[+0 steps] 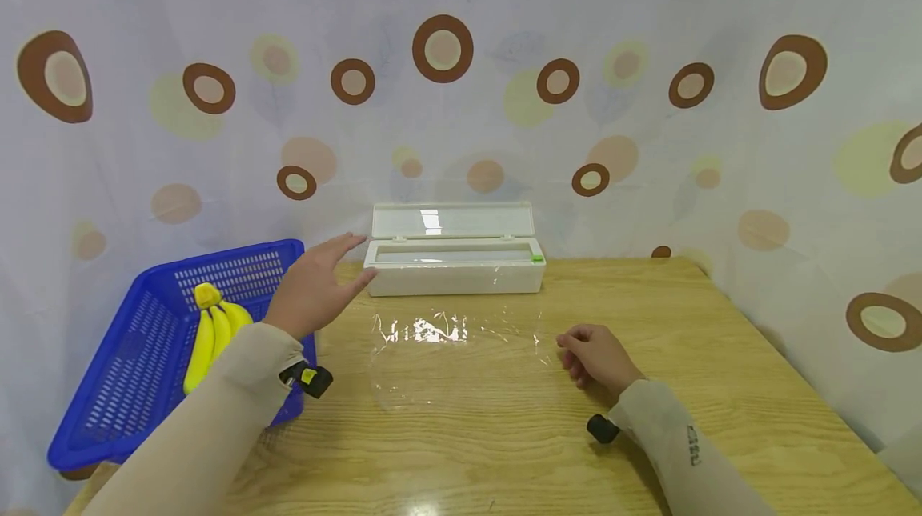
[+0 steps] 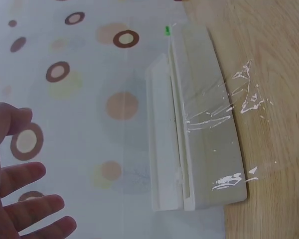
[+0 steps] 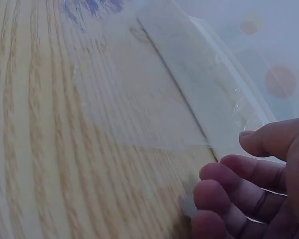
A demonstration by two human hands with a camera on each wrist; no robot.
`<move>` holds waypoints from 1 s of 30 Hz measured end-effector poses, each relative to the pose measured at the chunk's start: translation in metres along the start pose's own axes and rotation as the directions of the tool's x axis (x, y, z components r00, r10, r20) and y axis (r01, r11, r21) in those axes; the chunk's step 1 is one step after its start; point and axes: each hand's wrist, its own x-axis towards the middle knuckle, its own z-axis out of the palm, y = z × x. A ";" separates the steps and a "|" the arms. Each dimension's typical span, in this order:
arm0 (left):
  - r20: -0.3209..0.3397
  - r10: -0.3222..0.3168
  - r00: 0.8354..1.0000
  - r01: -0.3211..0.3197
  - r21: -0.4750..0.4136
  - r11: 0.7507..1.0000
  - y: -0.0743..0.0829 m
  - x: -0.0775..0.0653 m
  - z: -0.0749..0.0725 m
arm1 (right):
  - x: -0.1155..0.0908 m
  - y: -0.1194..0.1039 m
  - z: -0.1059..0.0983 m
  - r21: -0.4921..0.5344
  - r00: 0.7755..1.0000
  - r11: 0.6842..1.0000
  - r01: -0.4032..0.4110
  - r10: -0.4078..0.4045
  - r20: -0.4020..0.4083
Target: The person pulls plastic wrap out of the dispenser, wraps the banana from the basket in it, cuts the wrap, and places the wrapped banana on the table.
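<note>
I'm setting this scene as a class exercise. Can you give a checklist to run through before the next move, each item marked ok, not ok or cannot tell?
1. Lid of the white dispenser raised: ok.
2. Clear film spread on the table in front of it: ok.
3. Film smooth: not ok; creases glint near the dispenser.
4. Film cut free from the dispenser: cannot tell; it is too transparent.
5. Left grip and right grip empty: ok; neither shows anything held.
6. Bananas lying on the film: not ok; they are in the blue basket.
</note>
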 end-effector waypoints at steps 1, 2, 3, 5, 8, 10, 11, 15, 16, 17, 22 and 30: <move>0.000 -0.008 1.000 0.008 -0.001 1.000 -0.002 0.000 -0.002 | 0.000 -0.001 0.000 -0.025 1.000 1.000 0.007 -0.007 0.001; -0.001 -0.016 1.000 0.016 -0.007 1.000 -0.005 0.001 -0.005 | -0.001 -0.002 -0.001 -0.056 1.000 0.998 0.015 -0.015 0.000; -0.003 -0.024 1.000 0.024 -0.012 1.000 -0.007 0.001 -0.007 | -0.002 -0.003 -0.001 -0.090 1.000 0.996 0.023 -0.023 -0.004; -0.010 -0.039 0.999 0.039 -0.023 0.999 -0.012 0.002 -0.011 | -0.004 -0.005 -0.003 -0.160 0.999 0.986 0.047 -0.049 -0.004; -0.012 -0.070 0.998 0.069 -0.032 0.997 -0.022 0.003 -0.016 | -0.006 -0.008 -0.005 -0.275 0.995 0.958 0.085 -0.095 -0.021; -0.006 -0.090 0.996 0.090 -0.030 0.995 -0.028 0.004 -0.019 | -0.008 -0.009 -0.006 -0.346 0.991 0.931 0.115 -0.132 -0.027; -0.004 -0.101 0.995 0.101 -0.025 0.995 -0.031 0.004 -0.020 | -0.008 -0.009 -0.007 -0.381 0.988 0.916 0.127 -0.149 -0.030; 0.015 -0.149 0.989 0.149 0.002 0.989 -0.044 0.004 -0.024 | -0.008 -0.005 -0.008 -0.464 0.982 0.872 0.154 -0.188 -0.028; 0.020 -0.163 0.986 0.163 0.006 0.987 -0.047 0.004 -0.025 | -0.007 -0.004 -0.008 -0.475 0.981 0.866 0.159 -0.194 -0.025; 0.024 -0.178 0.984 0.177 0.008 0.984 -0.051 0.004 -0.026 | -0.006 -0.004 -0.008 -0.485 0.980 0.860 0.161 -0.197 -0.024; 0.053 -0.229 0.972 0.229 0.015 0.973 -0.069 0.004 -0.030 | -0.004 -0.003 -0.008 -0.544 0.978 0.822 0.167 -0.209 -0.017; 0.063 -0.284 0.957 0.281 0.044 0.959 -0.092 0.005 -0.032 | -0.008 -0.007 -0.010 -0.675 0.976 0.720 0.159 -0.220 -0.005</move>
